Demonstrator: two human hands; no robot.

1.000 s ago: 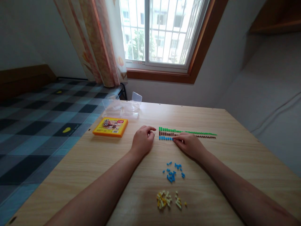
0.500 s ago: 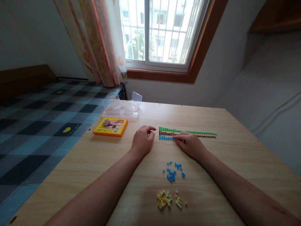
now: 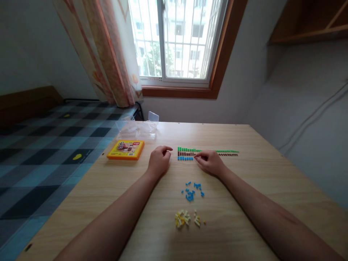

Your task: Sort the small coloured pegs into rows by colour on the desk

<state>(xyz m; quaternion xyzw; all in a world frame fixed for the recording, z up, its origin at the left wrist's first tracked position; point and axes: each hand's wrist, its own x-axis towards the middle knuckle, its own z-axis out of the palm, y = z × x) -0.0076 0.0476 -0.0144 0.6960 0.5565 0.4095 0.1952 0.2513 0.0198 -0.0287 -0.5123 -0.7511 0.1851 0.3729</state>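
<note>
On the wooden table (image 3: 258, 188) lie three rows of tiny blocks: a green row (image 3: 209, 150), a brown row (image 3: 230, 154) under it and a short blue row (image 3: 185, 158). My right hand (image 3: 210, 163) rests at the right end of the blue row, fingertips pinched together on a piece too small to make out. My left hand (image 3: 159, 161) lies loosely curled on the table just left of the rows, holding nothing I can see. Nearer me lie a loose heap of blue blocks (image 3: 191, 190) and a heap of yellow blocks (image 3: 186, 218).
An orange-yellow flat box (image 3: 125, 149) lies left of my left hand. Behind it stands a clear plastic container with an open lid (image 3: 138, 127). A bed with a checked cover (image 3: 49, 152) adjoins the table's left edge. A window and a curtain are behind.
The view has tilted up and pulled back a little. Both hands stay in place by the rows; my right hand's fingertips have edged slightly left along the blue row.
</note>
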